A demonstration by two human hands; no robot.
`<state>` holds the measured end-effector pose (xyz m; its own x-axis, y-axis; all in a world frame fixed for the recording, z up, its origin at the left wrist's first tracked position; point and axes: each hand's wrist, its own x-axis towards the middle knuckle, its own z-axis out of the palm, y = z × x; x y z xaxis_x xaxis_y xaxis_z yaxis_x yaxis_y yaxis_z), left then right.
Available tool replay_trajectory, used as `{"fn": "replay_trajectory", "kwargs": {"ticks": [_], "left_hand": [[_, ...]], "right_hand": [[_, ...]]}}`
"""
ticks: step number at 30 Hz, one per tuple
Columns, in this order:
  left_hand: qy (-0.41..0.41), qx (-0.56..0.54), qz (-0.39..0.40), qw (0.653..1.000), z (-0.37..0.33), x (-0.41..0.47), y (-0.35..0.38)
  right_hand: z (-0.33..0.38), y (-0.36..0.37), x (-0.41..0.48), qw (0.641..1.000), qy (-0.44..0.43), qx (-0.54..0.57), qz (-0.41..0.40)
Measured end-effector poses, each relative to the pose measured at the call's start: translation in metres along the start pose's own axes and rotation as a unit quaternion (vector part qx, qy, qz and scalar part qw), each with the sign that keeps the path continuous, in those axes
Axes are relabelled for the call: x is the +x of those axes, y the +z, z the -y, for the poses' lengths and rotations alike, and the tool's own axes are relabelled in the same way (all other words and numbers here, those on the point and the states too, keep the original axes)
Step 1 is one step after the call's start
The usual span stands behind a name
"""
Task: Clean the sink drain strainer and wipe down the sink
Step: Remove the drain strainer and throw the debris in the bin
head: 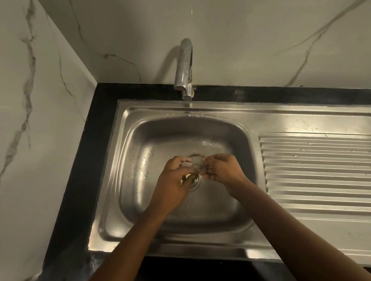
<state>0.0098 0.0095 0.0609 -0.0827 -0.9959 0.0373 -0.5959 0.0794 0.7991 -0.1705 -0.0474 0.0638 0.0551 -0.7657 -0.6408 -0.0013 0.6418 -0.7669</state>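
Both my hands are down in the steel sink basin [154, 209], over the drain opening [196, 185]. Between them is the round metal drain strainer [197, 161], wet and blurred, with water splashing on it. My left hand [174, 181] grips its left edge, and something greenish shows under the palm. My right hand [221, 168] pinches its right edge with the fingertips. The drain ring is partly hidden by my left hand.
A chrome tap [184, 69] stands at the back edge, its spout above the basin. A ribbed steel draining board [324, 165] lies to the right. A black countertop [73, 193] frames the sink; marble walls stand at the left and behind.
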Motion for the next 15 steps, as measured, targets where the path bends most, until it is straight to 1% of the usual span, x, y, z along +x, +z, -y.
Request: {"fn": "replay_trajectory", "kwargs": {"ticks": [2,5,8,10,12,15], "left_hand": [[-0.007,-0.024,-0.007,1.000,-0.009,0.001,-0.004],[-0.008,-0.039,-0.041,0.998,-0.023,0.009,-0.008],[-0.010,-0.067,-0.075,0.995,-0.040,0.028,-0.005],[-0.061,-0.139,-0.070,0.986,-0.053,0.045,0.001],[-0.106,-0.199,-0.043,0.973,-0.066,0.066,0.011],[-0.139,-0.292,-0.028,0.946,-0.079,0.104,0.029]], "right_hand": [[0.007,-0.005,-0.003,1.000,-0.023,0.008,0.003],[0.020,-0.014,-0.005,0.998,-0.063,0.007,0.007],[0.040,-0.029,-0.003,0.994,-0.106,-0.005,-0.026],[0.056,-0.041,0.001,0.988,-0.137,-0.024,-0.065],[0.072,-0.053,0.007,0.982,-0.158,-0.033,-0.094],[0.094,-0.071,0.019,0.977,-0.169,-0.037,-0.126]]}}
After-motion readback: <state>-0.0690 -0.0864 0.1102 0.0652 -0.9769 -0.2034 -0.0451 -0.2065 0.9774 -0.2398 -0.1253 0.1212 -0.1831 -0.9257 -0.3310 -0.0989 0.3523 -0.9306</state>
